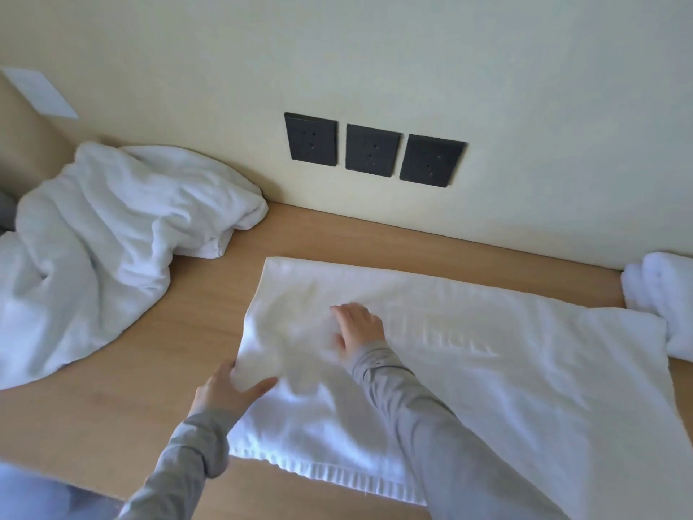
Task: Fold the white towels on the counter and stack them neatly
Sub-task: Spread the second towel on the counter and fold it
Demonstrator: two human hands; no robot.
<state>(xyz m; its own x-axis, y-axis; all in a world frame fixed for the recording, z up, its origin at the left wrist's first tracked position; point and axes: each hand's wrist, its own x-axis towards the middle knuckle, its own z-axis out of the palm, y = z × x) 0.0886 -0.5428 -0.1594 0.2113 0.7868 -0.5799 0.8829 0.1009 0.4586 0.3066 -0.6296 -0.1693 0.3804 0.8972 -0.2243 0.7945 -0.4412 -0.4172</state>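
Left grip (228, 388): pinching the near-left edge of the flat towel (468, 350). Right grip (358, 328): open, palm pressed flat on it, just beyond. Towel: on the bench (157, 407), long axis running rightward from both grips; left is nearer its end.

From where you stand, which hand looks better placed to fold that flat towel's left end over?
Probably the left hand: its fingers already pinch the flat towel at its left edge. The right hand lies flat farther in, pressing the cloth, so it suits holding it down.
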